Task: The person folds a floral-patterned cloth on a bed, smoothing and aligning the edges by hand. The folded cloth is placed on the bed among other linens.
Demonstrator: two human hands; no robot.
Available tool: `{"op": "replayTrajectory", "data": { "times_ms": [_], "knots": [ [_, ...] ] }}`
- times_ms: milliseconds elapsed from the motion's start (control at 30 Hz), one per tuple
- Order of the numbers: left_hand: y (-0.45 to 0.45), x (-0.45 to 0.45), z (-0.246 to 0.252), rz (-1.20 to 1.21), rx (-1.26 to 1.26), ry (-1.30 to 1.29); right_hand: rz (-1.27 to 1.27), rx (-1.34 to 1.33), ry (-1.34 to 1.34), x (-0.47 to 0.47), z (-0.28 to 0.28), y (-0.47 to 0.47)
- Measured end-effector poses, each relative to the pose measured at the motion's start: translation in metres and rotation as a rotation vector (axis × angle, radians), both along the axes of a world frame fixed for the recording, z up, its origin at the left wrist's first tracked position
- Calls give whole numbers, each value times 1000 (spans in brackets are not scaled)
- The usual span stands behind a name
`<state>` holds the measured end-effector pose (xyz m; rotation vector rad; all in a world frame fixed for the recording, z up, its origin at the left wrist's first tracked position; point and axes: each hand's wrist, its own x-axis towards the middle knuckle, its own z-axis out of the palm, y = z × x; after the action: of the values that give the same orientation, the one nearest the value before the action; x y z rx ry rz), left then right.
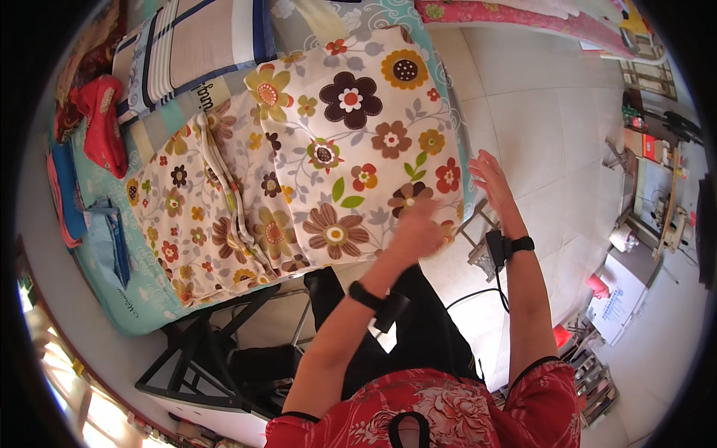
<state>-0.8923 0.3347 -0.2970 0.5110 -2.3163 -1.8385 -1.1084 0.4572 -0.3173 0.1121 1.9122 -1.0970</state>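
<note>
A white fabric printed with brown, yellow and red flowers (347,168) lies folded on the bed. Its right part is flat, while the left part shows a raised, layered fold. My left hand (417,229) is blurred over the fabric's near right corner; whether it grips the cloth cannot be told. Beyond the right edge of the bed, my right hand (488,175) is raised with its fingers apart and nothing in it. Dark straps with small devices sit on both wrists.
A folded checked cloth (207,39), a red cloth (103,123) and a light blue folded cloth (106,241) lie on the teal bed sheet (134,313). A black-framed chair (196,358) stands close at the left. A cable hangs from my right wrist.
</note>
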Motion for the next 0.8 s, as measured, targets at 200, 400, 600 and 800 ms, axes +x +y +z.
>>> {"op": "replayTrajectory", "data": {
  "times_ms": [200, 400, 600, 800],
  "knots": [
    [-110, 137, -102, 711, -412, -539, -21, -148, 64, 13, -58, -24],
    [-124, 188, -169, 716, -72, -820, 216, 13, 146, 18, -79, -31],
    [-113, 146, -117, 710, 668, -402, 424, 127, 655, 21, -62, -57],
    [-80, 58, -35, 225, -121, -618, 435, -144, 365, 96, 8, -157]
  ]
}}
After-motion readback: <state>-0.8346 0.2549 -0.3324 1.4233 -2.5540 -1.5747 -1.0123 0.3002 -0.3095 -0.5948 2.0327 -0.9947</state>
